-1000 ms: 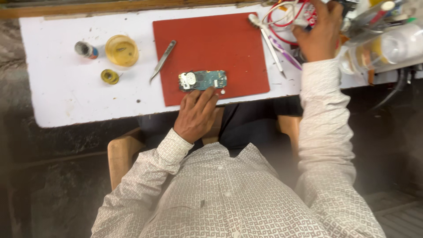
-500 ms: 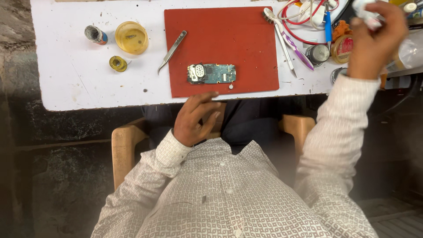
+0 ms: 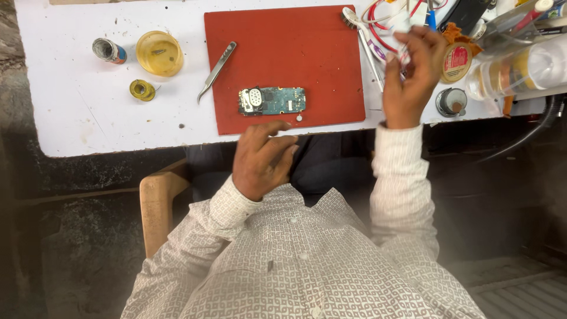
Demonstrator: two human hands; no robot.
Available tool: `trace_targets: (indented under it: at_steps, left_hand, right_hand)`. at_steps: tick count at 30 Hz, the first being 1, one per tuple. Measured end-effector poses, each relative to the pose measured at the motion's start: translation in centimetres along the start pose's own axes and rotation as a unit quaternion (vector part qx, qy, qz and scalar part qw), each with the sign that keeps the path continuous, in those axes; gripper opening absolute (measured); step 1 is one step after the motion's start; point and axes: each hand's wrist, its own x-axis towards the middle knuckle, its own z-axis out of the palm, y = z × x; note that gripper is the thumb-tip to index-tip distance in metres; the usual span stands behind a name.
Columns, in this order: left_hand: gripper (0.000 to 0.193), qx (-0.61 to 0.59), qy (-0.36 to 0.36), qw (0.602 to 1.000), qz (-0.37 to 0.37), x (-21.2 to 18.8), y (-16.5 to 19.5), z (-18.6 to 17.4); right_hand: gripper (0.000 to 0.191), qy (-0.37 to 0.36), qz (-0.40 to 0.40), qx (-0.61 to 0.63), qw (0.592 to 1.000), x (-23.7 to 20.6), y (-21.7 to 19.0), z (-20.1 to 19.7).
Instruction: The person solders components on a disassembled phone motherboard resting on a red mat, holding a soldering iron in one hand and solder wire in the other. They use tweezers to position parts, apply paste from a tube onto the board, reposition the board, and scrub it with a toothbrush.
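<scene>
While hovering loosely curled past the surface edge, left hand empty, circuit board just ahead on red mat; right hand pinching something small and white beside cluttered tools.

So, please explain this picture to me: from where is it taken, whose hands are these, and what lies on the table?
The camera sits on a person's head and looks down, so you see their own patterned shirt and both hands. The left hand hovers empty at the table's near edge. The right hand is raised and pinches something small and white; what it is, I cannot tell. On the white table lies a red mat with a green circuit board. Metal tweezers rest across the mat's left edge. Further left stands a round yellow dish.
</scene>
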Motion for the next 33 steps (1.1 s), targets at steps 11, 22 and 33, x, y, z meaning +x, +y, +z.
trace_targets:
  at_steps: [11,22,33]
  left_hand:
    - [0.035,0.087,-0.189,0.978,-0.008,-11.4,-4.3,-1.9]
    - [0.017,0.105,-0.201,0.946,-0.233,-12.4,-5.3,-0.8]
    - [0.029,-0.036,-0.037,0.998,-0.038,-0.6,1.3,-0.7]
  right_hand:
    - [0.02,-0.111,0.031,-0.177,0.978,-2.3,-2.7,-2.4]
    - [0.035,-0.119,-0.036,-0.255,0.959,-1.4,-1.6,-1.3]
    - [0.018,-0.083,0.255,0.516,0.814,-6.9,-5.4,-1.5]
